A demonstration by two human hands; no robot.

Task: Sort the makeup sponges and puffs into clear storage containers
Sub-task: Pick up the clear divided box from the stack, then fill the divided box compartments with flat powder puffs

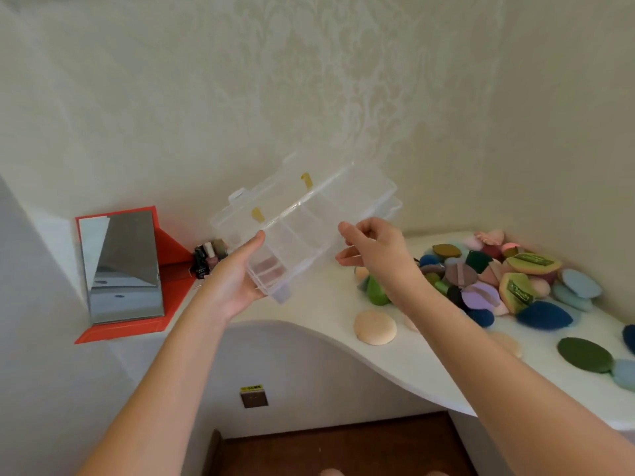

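- Under the near corner of the clear plastic storage box with divided compartments point(309, 218), the left hand point(237, 283) holds it from below, thumb laid along the side wall and fingers curled beneath. That is a cradle more than a clamp, so the slick plastic could slide off the palm.
- At the box's right side, the right hand point(374, 252) pinches the rim narrowly between thumb and fingertips. A pinch this light would probably let go if the box twists.
- The box itself is tilted in the air, clear of the white curved shelf point(319, 310) below it. I cannot tell whether its lid is latched. If it is loose, it may swing and shift the weight.
- Below and right of the box, a round peach puff point(375, 327) lies near the shelf's front edge, where a careless set-down could knock it off.
- Further right of the box lies the heap of coloured sponges and puffs point(498, 280), none of them in a compartment yet.
- Left of the box stands a mirror in a red folding stand point(125, 266), with small nail polish bottles point(209, 257) between the two. A swing to the left could topple them.
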